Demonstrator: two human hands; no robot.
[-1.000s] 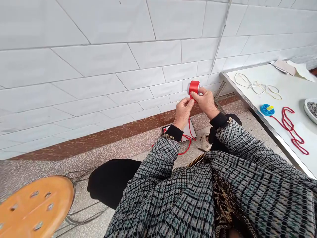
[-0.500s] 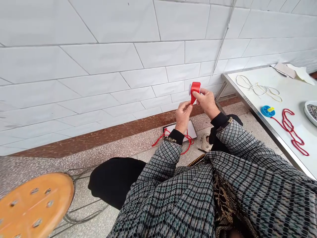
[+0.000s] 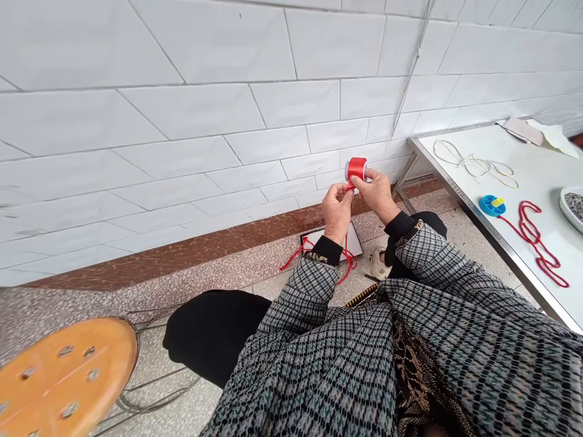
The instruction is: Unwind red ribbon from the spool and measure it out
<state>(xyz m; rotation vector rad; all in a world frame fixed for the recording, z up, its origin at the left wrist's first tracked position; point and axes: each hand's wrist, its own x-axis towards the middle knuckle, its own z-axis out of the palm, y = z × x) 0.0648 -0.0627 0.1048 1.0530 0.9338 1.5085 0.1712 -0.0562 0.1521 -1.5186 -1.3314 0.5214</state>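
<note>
I hold a red spool of cord (image 3: pixel 356 168) up in front of the white tiled wall. My right hand (image 3: pixel 377 195) grips the spool from the right and below. Just left of it, my left hand (image 3: pixel 337 208) pinches the red cord (image 3: pixel 348 255) where it leaves the spool. The cord hangs down behind my left wrist and lies in loose loops on the floor over a white board with a dark rim (image 3: pixel 353 240).
A white table with a metal edge (image 3: pixel 460 188) stands at the right, bearing a red cord bundle (image 3: pixel 532 233), a blue spool (image 3: pixel 492 204), cream cord (image 3: pixel 473 161) and a bowl (image 3: pixel 572 206). An orange stool (image 3: pixel 64 379) is at lower left.
Both hands with the spool shifted slightly; the spool has turned from tilted to more level, and the left hand's pinch rose closer to it.
</note>
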